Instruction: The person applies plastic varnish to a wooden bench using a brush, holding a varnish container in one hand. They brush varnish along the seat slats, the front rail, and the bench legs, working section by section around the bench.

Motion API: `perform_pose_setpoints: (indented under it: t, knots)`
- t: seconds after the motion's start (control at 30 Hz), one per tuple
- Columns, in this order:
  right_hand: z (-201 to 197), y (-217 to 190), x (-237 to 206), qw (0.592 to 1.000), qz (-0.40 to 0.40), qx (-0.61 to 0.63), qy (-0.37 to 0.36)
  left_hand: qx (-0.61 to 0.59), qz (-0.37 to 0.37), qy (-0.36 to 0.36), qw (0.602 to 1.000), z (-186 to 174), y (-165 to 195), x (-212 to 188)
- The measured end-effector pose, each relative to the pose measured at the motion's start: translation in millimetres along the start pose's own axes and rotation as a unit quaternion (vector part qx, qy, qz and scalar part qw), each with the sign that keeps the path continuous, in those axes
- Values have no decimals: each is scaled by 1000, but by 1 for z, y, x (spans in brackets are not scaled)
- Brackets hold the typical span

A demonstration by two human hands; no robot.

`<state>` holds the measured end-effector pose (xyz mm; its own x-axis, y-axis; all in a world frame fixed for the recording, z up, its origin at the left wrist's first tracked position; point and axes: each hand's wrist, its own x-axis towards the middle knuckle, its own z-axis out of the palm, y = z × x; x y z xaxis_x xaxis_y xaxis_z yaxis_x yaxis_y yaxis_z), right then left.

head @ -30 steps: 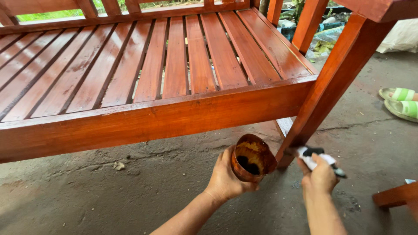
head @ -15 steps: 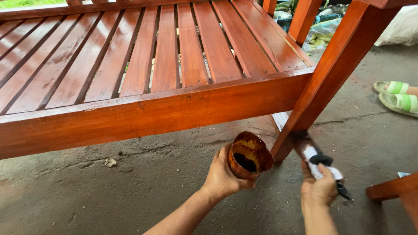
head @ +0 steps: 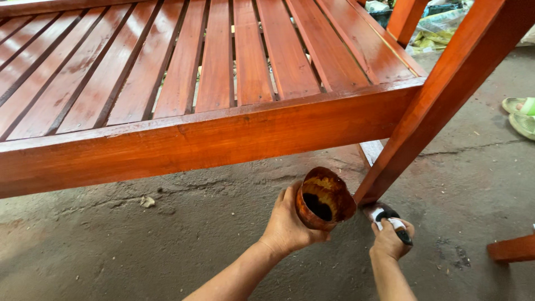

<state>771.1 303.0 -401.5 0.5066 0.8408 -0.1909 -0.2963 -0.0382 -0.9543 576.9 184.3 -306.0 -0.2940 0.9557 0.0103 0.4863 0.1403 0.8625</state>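
a stain-smeared cup (head: 323, 199) is gripped, tilted, in the left hand (head: 287, 223); a brush (head: 390, 220) is clenched in the right hand (head: 392, 239) at the foot of the bench leg (head: 440, 106). stain could be spilled onto the floor (head: 139, 251) if the cup is tipped further.

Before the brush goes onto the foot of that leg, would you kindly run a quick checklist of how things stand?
1. Left hand grips the stain cup: ok.
2. Cup level: not ok, tilted toward the camera.
3. Dark stain left in the cup: ok.
4. Right hand holds the brush: ok.
5. Brush tip at the base of the bench leg: ok.
6. Bristles loaded: cannot tell.
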Motion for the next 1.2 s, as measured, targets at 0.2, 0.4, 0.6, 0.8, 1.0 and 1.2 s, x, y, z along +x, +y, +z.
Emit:
perform_pose_setpoints:
  t: [0.2, 0.4, 0.6, 0.8, 1.0, 1.2]
  knots:
    - [17, -2, -28, 995, 81, 58, 6, 3, 22, 20, 1000, -2, 1, 0]
    - [7, -13, -31, 995, 55, 31, 78, -3, 0, 1, 1000, -7, 4, -2]
    - [9, -20, 6, 988, 118, 96, 14, -1, 27, -3, 1000, -9, 9, -6]
    - [1, -29, 21, 987, 45, 135, -69, -4, 11, -9, 1000, -10, 10, -6]
    - [-2, -77, 36, 982, -34, 142, -118, -21, 51, 10, 998, 2, 18, -2]
    - [-4, -145, 60, 933, -80, 288, -201, -25, 77, 14, 997, 7, 25, 1]
